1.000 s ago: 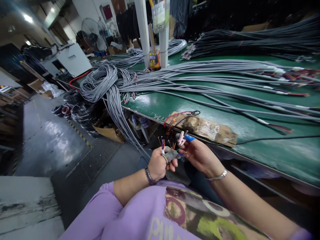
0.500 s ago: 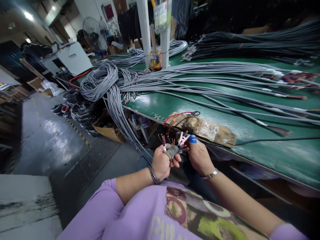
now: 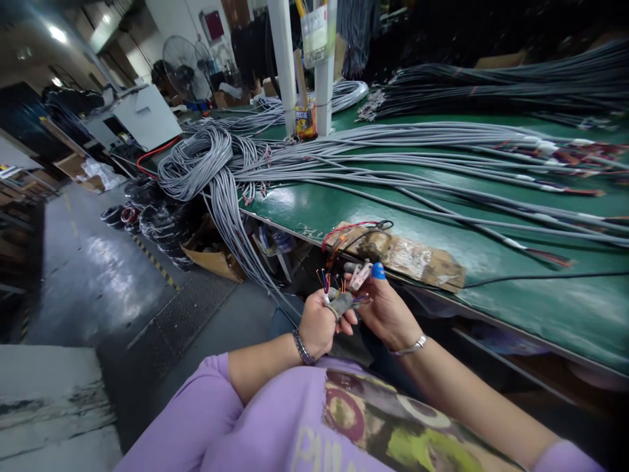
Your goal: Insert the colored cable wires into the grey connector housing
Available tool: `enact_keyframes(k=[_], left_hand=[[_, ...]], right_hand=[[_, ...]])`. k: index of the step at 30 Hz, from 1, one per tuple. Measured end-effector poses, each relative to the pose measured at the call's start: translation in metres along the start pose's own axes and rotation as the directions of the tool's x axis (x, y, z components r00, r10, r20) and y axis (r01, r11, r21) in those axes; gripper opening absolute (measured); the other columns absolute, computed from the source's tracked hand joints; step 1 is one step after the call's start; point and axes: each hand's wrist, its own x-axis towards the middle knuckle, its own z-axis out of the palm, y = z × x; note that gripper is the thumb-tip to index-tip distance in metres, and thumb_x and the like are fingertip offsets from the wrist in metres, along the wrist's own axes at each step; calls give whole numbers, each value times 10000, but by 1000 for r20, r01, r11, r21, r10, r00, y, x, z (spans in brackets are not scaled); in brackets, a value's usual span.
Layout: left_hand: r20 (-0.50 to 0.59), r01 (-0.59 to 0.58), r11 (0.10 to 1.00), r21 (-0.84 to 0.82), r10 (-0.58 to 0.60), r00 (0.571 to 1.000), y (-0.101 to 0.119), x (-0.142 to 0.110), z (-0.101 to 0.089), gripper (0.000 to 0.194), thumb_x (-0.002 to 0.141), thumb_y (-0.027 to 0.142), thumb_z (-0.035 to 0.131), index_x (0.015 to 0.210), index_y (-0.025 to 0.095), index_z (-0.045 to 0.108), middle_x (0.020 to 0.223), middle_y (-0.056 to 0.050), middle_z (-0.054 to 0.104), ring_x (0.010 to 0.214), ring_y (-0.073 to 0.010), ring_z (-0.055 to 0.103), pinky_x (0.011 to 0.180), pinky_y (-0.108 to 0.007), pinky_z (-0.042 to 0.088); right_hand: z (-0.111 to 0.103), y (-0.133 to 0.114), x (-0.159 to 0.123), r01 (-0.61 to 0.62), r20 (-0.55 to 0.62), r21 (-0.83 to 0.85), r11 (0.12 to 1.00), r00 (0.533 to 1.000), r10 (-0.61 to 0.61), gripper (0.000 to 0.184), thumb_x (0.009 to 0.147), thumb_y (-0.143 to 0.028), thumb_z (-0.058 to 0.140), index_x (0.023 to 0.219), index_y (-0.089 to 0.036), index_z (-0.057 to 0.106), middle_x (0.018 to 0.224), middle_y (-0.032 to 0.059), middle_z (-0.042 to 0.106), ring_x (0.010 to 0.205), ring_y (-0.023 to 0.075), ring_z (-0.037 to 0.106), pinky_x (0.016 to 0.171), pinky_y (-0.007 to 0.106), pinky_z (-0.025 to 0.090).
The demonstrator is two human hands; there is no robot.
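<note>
My left hand (image 3: pixel 317 324) is closed round the end of a grey cable, with a grey cover on its thumb. Thin coloured wires (image 3: pixel 324 280), orange, purple and dark, fan out from that end. My right hand (image 3: pixel 390 314) wears a blue cover on the thumb and pinches a small pale pink two-armed tool (image 3: pixel 361 275), like a clip or snips; its exact kind is unclear. The tool's arms lie close together, just above the wires. The right fingers are partly hidden behind the tool and wires.
Long grey cables (image 3: pixel 373 174) with stripped ends lie across the green table (image 3: pixel 314 200). A cable coil (image 3: pixel 196 164) hangs over its left edge. A taped cardboard piece (image 3: pixel 413 255) with red and black leads sits at the near edge. Below stands an open carton (image 3: pixel 216 259).
The pink tool's arms were spread apart and now lie together. My right hand has shifted slightly left and turned, nearer to the left hand. The left hand has hardly moved.
</note>
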Motion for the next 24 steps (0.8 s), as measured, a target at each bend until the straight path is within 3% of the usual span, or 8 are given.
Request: enact_keyframes(k=[5, 10, 14, 17, 21, 24], left_hand=[[17, -22, 1000, 16, 21, 1000, 2, -5, -3, 415, 646, 516, 709, 639, 162, 493, 500, 13, 586, 326, -60, 471, 331, -186, 193], [12, -27, 1000, 11, 27, 1000, 1, -10, -10, 374, 653, 477, 709, 657, 158, 513, 509, 9, 602, 332, -64, 485, 332, -181, 197], [17, -30, 999, 38, 29, 999, 0, -11, -12, 402, 654, 503, 712, 643, 154, 512, 512, 3, 598, 337, -64, 485, 336, -183, 200], [32, -36, 997, 65, 34, 999, -2, -12, -13, 425, 664, 533, 706, 651, 152, 517, 519, 3, 594, 345, -63, 483, 340, -184, 210], [75, -75, 989, 127, 66, 995, -5, -13, -14, 425, 715, 544, 671, 657, 148, 528, 529, 3, 594, 357, -61, 485, 344, -180, 227], [192, -66, 976, 207, 26, 981, -6, -13, -17, 409, 720, 524, 681, 653, 145, 543, 540, -4, 604, 375, -74, 511, 354, -180, 282]], right_hand=[[-4, -3, -4, 25, -54, 127, 992, 998, -19, 367, 758, -625, 644, 789, -259, 665, 765, 18, 669, 658, 162, 588, 586, 275, 503], [-12, -9, -9, -111, 18, 158, 981, 994, 110, 378, 722, -611, 691, 760, -235, 682, 745, 17, 663, 606, 133, 569, 552, 242, 495], [-21, -12, -19, -212, 95, 44, 976, 974, 207, 395, 642, -566, 778, 797, -210, 703, 762, 28, 678, 635, 143, 584, 577, 251, 503], [-23, -15, -26, -211, 115, -49, 976, 970, 215, 392, 616, -525, 812, 771, -185, 694, 745, 29, 673, 623, 135, 567, 594, 266, 490], [-13, -23, -33, -108, 112, -249, 962, 984, 140, 368, 610, -478, 831, 761, -176, 686, 700, 16, 653, 597, 126, 539, 576, 263, 436], [-4, -29, -37, 1, 170, -404, 915, 983, 74, 363, 612, -497, 818, 709, -176, 679, 683, 25, 661, 614, 148, 558, 612, 286, 436]])
